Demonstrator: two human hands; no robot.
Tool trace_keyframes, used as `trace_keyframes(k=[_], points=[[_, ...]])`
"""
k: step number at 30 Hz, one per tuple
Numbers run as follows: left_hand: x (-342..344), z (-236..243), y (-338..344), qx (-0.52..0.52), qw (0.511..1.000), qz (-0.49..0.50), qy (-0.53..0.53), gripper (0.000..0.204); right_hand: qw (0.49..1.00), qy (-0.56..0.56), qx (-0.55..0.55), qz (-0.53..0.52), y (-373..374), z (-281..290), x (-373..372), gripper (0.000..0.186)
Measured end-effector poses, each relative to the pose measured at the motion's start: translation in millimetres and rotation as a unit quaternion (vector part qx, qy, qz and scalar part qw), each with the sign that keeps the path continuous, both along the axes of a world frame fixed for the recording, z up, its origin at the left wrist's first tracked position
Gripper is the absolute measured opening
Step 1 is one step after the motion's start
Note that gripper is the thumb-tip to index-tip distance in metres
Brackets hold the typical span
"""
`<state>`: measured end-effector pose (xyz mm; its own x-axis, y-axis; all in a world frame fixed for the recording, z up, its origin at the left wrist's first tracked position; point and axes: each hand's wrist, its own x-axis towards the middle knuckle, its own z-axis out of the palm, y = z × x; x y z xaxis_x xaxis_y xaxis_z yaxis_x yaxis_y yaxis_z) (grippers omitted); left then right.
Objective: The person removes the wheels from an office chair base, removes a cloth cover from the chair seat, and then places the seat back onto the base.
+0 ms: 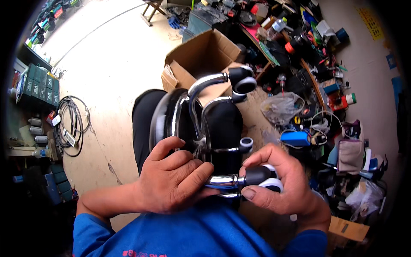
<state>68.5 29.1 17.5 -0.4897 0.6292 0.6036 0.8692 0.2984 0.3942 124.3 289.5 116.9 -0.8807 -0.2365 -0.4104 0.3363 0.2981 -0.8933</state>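
A stool with curved chrome legs (208,81) lies tipped over on my lap, its round dark seat (159,122) turned to the left. Black-and-white casters sit at the leg ends, one of them an upper caster (244,80). My left hand (173,177) is closed round the near chrome leg, close to the hub. At that leg's end, my right hand (284,180) has its thumb and fingers round the near caster (259,176). The caster is seated against the end of the tube; its stem is hidden.
Just beyond the stool stands an open cardboard box (201,53). Tools, bags and parts are piled along the right, among them a blue battery pack (295,138) and a clear plastic bag (282,107). On the left floor lies a coiled black cable (72,124) near stacked green boxes (40,88).
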Motion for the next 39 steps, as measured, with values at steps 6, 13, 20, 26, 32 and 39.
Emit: trace_keyframes(k=[6, 13, 20, 26, 32, 39], points=[[11, 37, -2, -0.031, 0.997, -0.061, 0.030, 0.049, 0.995, 0.082, -0.020, 0.045, 20, 5, 16, 0.047], [10, 80, -9, -0.073, 0.987, -0.081, 0.119, 0.045, 0.957, 0.246, -0.125, 0.085, 19, -2, 17, 0.056], [31, 42, 1, -0.166, 0.980, -0.113, 0.007, 0.046, 0.988, 0.146, -0.031, 0.044, 27, -33, 49, 0.045], [39, 30, -8, -0.143, 0.984, -0.104, 0.035, 0.050, 0.978, 0.195, -0.031, 0.063, 9, -33, 58, 0.047], [42, 37, -21, -0.192, 0.975, -0.114, -0.013, 0.043, 0.976, 0.193, 0.027, 0.096, -3, -21, 55, 0.047], [43, 20, -12, -0.123, 0.986, -0.105, -0.042, 0.043, 0.964, 0.235, 0.019, 0.122, -4, -34, 43, 0.043]])
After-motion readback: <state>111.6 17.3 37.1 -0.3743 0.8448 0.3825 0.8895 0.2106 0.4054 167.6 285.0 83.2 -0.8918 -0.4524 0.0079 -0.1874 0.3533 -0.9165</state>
